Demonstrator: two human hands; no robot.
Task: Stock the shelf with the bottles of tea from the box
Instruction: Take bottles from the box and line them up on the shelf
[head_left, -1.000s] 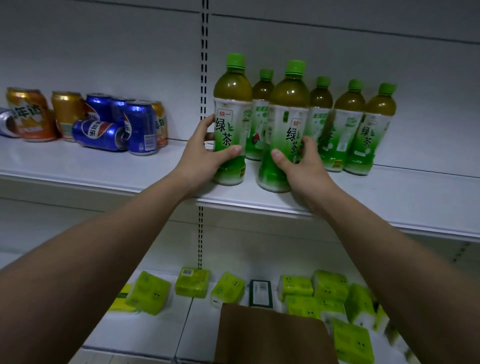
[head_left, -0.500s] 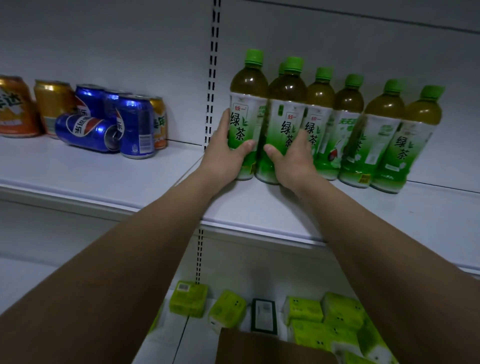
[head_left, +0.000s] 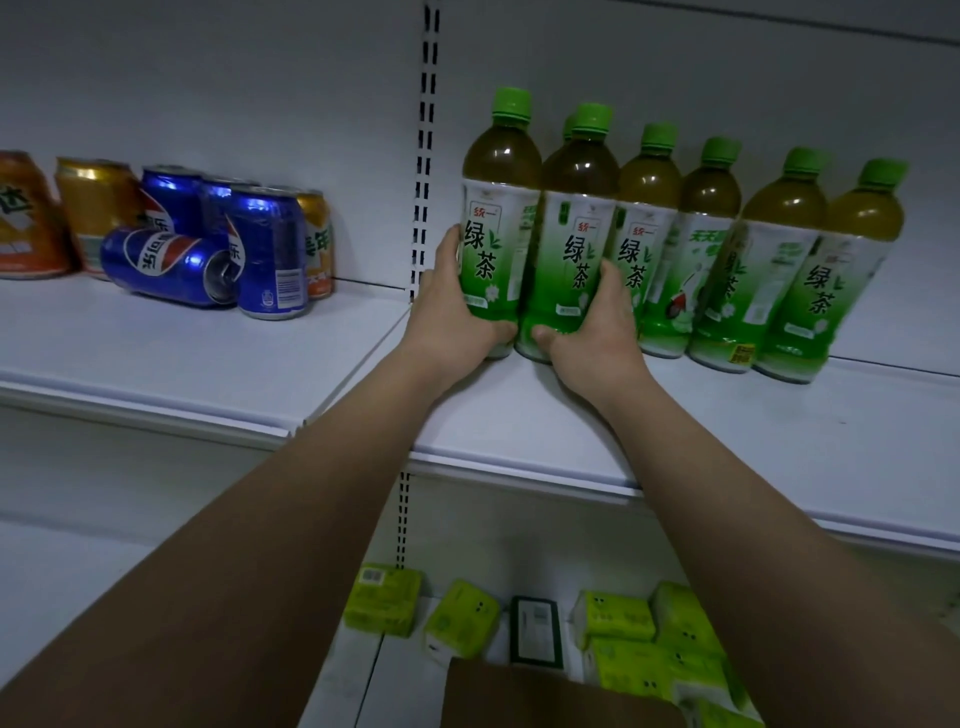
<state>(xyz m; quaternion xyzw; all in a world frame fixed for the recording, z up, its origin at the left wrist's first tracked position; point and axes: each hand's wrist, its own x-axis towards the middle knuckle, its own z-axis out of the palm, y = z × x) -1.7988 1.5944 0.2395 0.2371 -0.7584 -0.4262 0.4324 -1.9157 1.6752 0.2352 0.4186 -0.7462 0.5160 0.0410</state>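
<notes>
arms reach forward and up from the bottom of the view, both wrists just above the white shelf (head_left: 701, 415). left hand (head_left: 457, 317) wraps the lower part of the leftmost tea bottle (head_left: 496, 234), fingers curled behind it on the side toward the slotted upright (head_left: 427, 156) and thumb hooked across its base in front. right hand (head_left: 597, 332) grips the second tea bottle (head_left: 574, 244) low down, thumb across the front of the base and fingers curled round its far side, between it and the next bottle. the two held bottles stand upright and touch side by side, bases at or just on the shelf board, close to the back panel. to their right the row of standing tea bottles (head_left: 753, 260) runs on, packed close, the last ones leaning a little. bare board lies in front of the bottles out to the front lip, and more to the right of the row. past the upright, on the neighbouring shelf section, soda cans (head_left: 260, 249) stand in a cluster, with one blue can (head_left: 166, 265) lying on its side. below, green packets (head_left: 462, 618) lie on the lower shelf, and the brown flap of the box (head_left: 550, 696) shows at the bottom edge.
</notes>
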